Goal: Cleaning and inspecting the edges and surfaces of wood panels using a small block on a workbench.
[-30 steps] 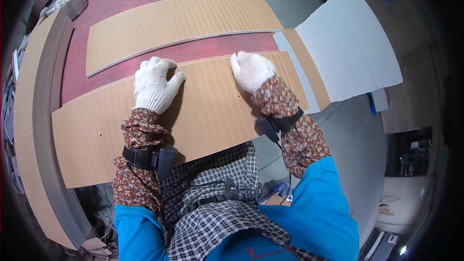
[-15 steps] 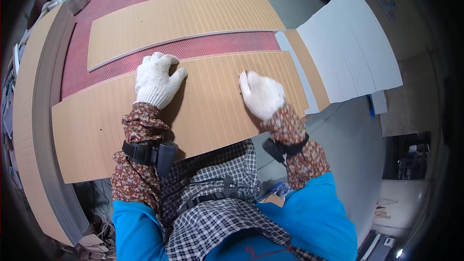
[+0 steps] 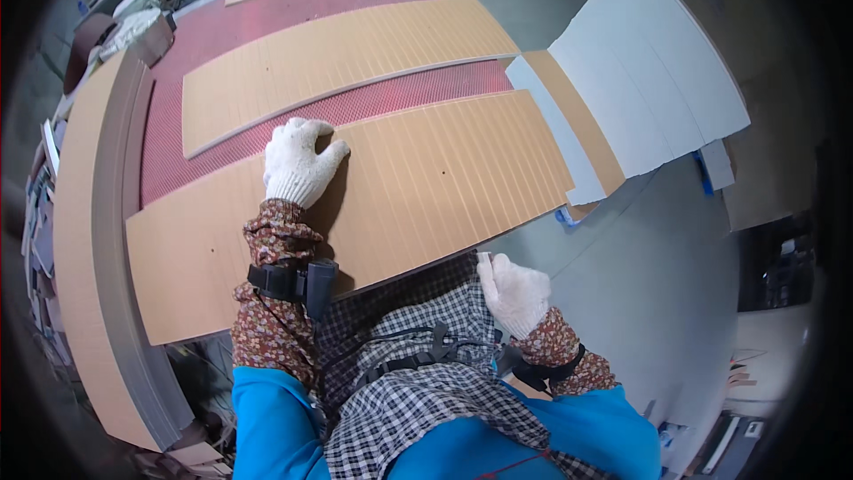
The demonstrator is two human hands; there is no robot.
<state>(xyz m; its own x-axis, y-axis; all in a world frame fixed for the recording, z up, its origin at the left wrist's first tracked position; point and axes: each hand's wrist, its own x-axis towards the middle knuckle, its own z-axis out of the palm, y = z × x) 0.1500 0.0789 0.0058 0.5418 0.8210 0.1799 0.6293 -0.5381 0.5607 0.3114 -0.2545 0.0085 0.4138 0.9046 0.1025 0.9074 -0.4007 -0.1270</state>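
Near wood-patterned board [image 3: 400, 187] laid across red mesh-topped table [image 3: 391, 95], near edge overhung above checked apron [image 3: 435, 320]; far edge of near board touched by gloved left hand [image 3: 305, 163], thumb spread away from fingers, hand unclenched; gloved right hand [image 3: 517, 295] held off board, just beside its near edge, fingers curled; whether anything is pinched there cannot be told; 2nd board [image 3: 346, 53] laid beyond, gap left between 2
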